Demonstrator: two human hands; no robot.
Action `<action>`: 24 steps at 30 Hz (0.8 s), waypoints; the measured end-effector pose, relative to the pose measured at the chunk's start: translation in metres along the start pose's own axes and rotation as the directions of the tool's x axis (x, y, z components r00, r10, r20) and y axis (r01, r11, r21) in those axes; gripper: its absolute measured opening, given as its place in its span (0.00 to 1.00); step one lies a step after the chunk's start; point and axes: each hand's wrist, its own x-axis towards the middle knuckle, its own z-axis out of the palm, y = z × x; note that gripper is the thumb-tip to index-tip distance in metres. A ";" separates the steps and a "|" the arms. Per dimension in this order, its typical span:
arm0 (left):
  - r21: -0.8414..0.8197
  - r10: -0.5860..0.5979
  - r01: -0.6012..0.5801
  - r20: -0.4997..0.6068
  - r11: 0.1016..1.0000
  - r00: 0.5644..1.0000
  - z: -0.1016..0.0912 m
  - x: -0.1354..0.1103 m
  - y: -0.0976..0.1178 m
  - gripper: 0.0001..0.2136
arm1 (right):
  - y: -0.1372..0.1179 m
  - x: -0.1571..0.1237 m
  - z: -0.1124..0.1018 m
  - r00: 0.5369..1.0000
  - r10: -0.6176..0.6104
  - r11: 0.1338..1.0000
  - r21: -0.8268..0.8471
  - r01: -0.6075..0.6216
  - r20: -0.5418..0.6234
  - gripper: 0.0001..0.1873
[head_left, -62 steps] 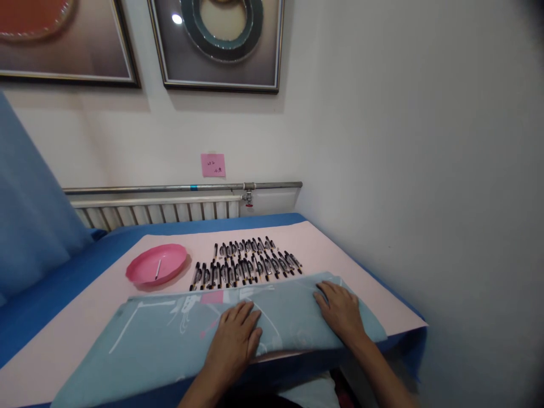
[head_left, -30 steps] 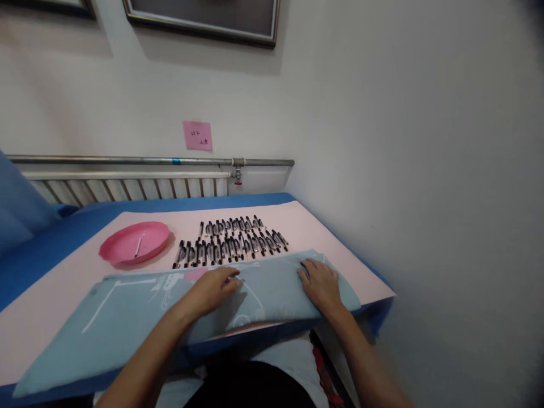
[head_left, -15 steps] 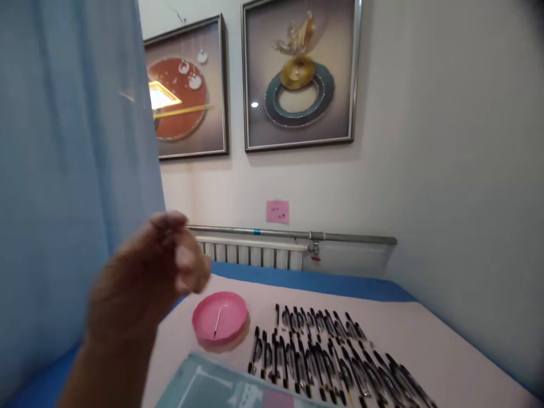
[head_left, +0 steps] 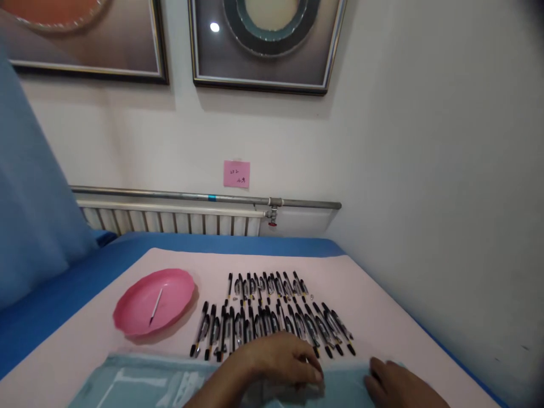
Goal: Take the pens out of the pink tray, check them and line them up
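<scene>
My left hand (head_left: 283, 360) reaches in over a pale teal, plastic-looking mat (head_left: 144, 379) at the bottom of the view. Its fingers are curled down close to the mat's surface, and whatever is under them is hidden. At the mat's right end is my right hand (head_left: 397, 385), fingers bent together, partly cut off by the lower edge. Just beyond the mat lie two rows of black-capped pens (head_left: 267, 323), several in each row, with loose clear and black pen parts among them.
A pink scalloped plate (head_left: 127, 306) holding a thin white pen refill (head_left: 156, 306) stands left of the pens. Pale pink paper (head_left: 382, 317) covers the blue table (head_left: 255, 243). A radiator (head_left: 170, 221) and pipe run behind; a blue curtain (head_left: 29, 215) hangs left, a wall stands right.
The view has tilted down and turned right. My left hand, raised near the curtain before, has come down to the mat. My right hand has come into view.
</scene>
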 end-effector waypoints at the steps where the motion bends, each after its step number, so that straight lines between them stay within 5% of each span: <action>1: -0.082 -0.007 0.004 -0.033 0.997 0.999 0.002 0.004 -0.010 0.10 | -0.015 0.003 -0.012 0.998 -0.058 0.997 0.051 0.058 0.011 0.10; 5: -0.458 -0.066 0.031 -0.060 0.888 0.996 0.003 0.004 -0.037 0.12 | -0.085 0.026 -0.067 0.925 -0.307 0.873 0.320 0.368 -0.224 0.13; 8: -0.651 -0.088 0.059 -0.012 0.757 0.996 0.001 0.004 -0.047 0.13 | -0.121 0.062 -0.089 0.879 -0.209 0.725 0.535 0.434 -0.429 0.13; 13: -0.763 -0.044 0.083 0.072 0.641 0.996 -0.004 0.009 -0.049 0.14 | -0.106 0.132 -0.043 0.865 0.144 0.529 0.776 0.344 -0.481 0.13; 18: -0.758 -0.025 0.095 0.103 0.645 0.994 -0.014 0.011 -0.054 0.13 | -0.060 0.169 0.011 0.876 0.256 0.567 0.798 0.206 -0.408 0.12; 24: -0.751 -0.035 0.097 0.097 0.654 0.995 -0.018 0.010 -0.059 0.12 | -0.049 0.181 0.019 0.880 0.234 0.631 0.753 0.187 -0.414 0.12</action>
